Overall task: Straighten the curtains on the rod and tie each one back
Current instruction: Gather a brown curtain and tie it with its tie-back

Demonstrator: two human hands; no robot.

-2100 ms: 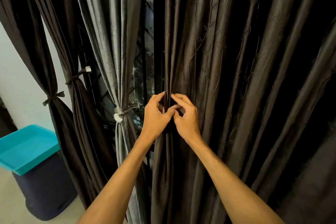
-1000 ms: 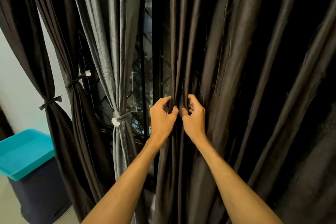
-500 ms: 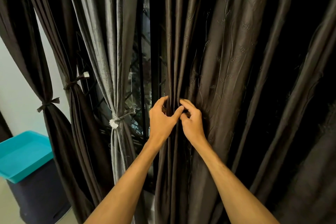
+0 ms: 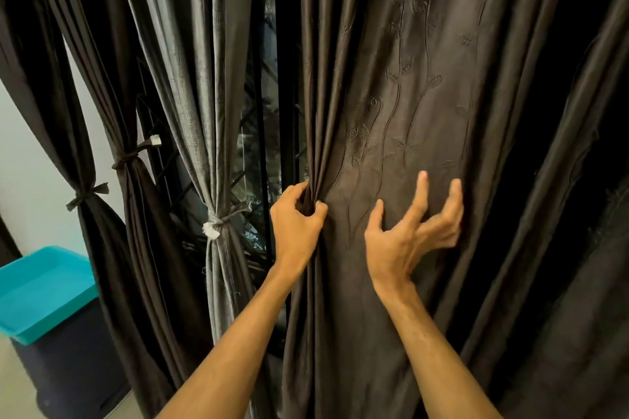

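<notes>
Brown curtain (image 4: pixel 401 95) — edge tight in the grip of the left hand (image 4: pixel 295 226); right hand (image 4: pixel 405 238) alongside, fingers apart.

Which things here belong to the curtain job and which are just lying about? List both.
Job: embroidered brown curtain, gripped by the left hand; open right hand; already tied: grey curtain, dark curtain beside it, far-left dark curtain.
Lying about: teal tub on a dark bin; window grille.
</notes>
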